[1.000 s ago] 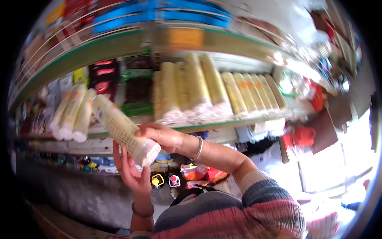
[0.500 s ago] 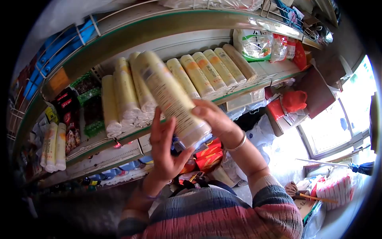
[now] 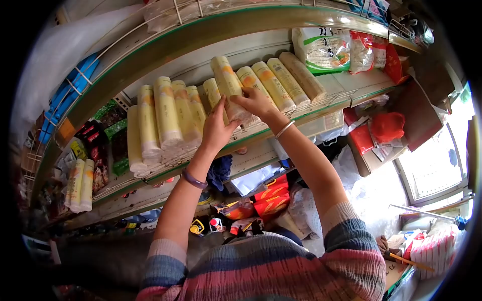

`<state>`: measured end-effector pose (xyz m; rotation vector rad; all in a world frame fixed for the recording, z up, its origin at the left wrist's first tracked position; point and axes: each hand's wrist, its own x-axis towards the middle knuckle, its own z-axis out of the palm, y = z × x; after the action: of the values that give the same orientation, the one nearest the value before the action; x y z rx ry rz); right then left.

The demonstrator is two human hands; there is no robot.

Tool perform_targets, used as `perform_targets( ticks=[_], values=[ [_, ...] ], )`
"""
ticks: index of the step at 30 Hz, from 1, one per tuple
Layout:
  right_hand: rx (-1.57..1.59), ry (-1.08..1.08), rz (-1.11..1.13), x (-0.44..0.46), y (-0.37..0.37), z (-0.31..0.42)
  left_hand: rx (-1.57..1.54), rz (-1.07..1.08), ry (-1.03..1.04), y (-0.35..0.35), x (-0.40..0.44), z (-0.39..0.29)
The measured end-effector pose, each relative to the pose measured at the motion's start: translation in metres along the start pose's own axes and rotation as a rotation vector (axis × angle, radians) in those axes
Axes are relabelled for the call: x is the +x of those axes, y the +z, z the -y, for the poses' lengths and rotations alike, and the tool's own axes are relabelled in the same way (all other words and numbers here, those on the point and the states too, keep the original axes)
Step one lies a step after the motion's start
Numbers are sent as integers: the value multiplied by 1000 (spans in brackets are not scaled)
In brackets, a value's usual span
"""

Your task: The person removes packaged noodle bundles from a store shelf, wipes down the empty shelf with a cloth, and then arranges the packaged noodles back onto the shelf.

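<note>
A yellow paper-wrapped roll, which looks like a pack of dried noodles (image 3: 227,75), leans over the front of the shelf row with its top end raised. My right hand (image 3: 257,104) is closed around its lower right side. On the lower left my left hand (image 3: 217,128) presses it with thumb and fingers. Similar packs flank it: a stacked group of yellow packs (image 3: 165,113) to the left and a row of yellow packs (image 3: 275,85) to the right. One more yellow pack (image 3: 212,92) stands close behind my left hand, partly covered.
The shelf (image 3: 346,86) has a wire-railed shelf above it. A noodle bag (image 3: 321,50) and red packets stand at its right end. Dark and green bags (image 3: 114,130) are at the left. Below are red packages (image 3: 271,198), and a cardboard box (image 3: 427,115) juts out at right.
Both hands have reached forward, carrying the pack from in front of my chest to the shelf row. A blue-white item beneath it in my hands before is no longer there.
</note>
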<state>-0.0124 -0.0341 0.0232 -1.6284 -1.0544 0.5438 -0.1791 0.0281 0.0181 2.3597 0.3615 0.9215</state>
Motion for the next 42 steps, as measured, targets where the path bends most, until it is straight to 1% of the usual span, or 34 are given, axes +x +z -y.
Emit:
perform_targets(
  ticks=[2,5,6,8,11,15,18,19,21,22,24,28,31,36,39,42],
  values=[
    [-69,-12,-3,0,4,-8,66,4,-27,6,-4,6],
    [-218,-34,-47,-2,8,-13,-3,80,-138,11,-10,18],
    [-277,-42,-63,-3,8,-13,-132,79,-196,9,-8,19],
    [-296,-19,-13,-2,7,-11,-390,76,-317,6,-4,23],
    [-358,-22,-11,-2,8,-3,-649,8,-461,7,1,25],
    [-449,-28,-37,-4,9,0,-438,47,-400,15,4,40],
    [-483,-33,-19,-8,6,7,-334,159,-263,14,2,49],
    [-487,-37,-8,-9,6,8,-271,148,-240,14,1,49],
    [-546,-91,-127,-12,11,3,-148,125,-192,14,1,45],
    [-577,-119,-187,-13,12,1,-116,123,-200,14,1,42],
    [-511,-158,-165,-12,7,-2,-52,119,-215,14,2,36],
    [-402,-192,-158,-3,9,-11,-40,75,-173,22,2,39],
    [-386,-200,-165,2,10,-12,-7,50,-142,24,1,40],
    [-393,-200,-174,3,12,-16,-14,24,-117,25,0,38],
    [-394,-184,-162,1,13,-19,12,18,-120,26,-1,37],
    [-421,-168,-181,2,15,-19,61,7,-79,25,-1,38]
  ],
)
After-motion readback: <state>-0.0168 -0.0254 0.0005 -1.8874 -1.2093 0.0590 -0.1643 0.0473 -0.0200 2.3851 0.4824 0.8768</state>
